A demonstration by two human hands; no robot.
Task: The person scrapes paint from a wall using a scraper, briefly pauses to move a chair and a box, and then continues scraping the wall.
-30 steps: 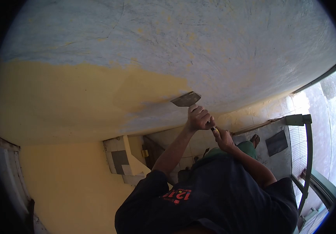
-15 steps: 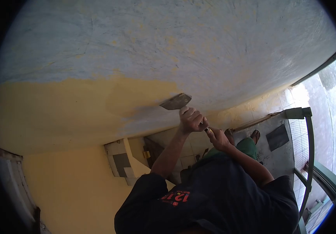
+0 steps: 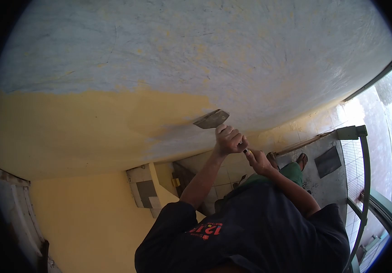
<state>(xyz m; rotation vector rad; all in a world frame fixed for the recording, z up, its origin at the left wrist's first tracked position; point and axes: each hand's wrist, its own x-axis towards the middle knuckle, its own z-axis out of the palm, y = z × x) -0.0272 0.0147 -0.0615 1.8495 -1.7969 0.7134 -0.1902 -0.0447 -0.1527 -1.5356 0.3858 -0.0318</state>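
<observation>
Your left hand [image 3: 230, 139] is closed round the scraper [image 3: 211, 119] just below its blade, and your right hand [image 3: 259, 161] grips the handle's end. The blade is pressed to the wall [image 3: 205, 50]. If you tilt it steeply, a corner could gouge the plaster. Yellow paint [image 3: 82, 127] lies left of the scraper, bare grey above it, and a railing [image 3: 350, 132] to its right.

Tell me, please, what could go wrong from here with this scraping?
The scraper, pushed against the wall by left hand and right hand, could skid and jolt the wrists. Leaning in this close to the steps and railing might cost balance.
</observation>
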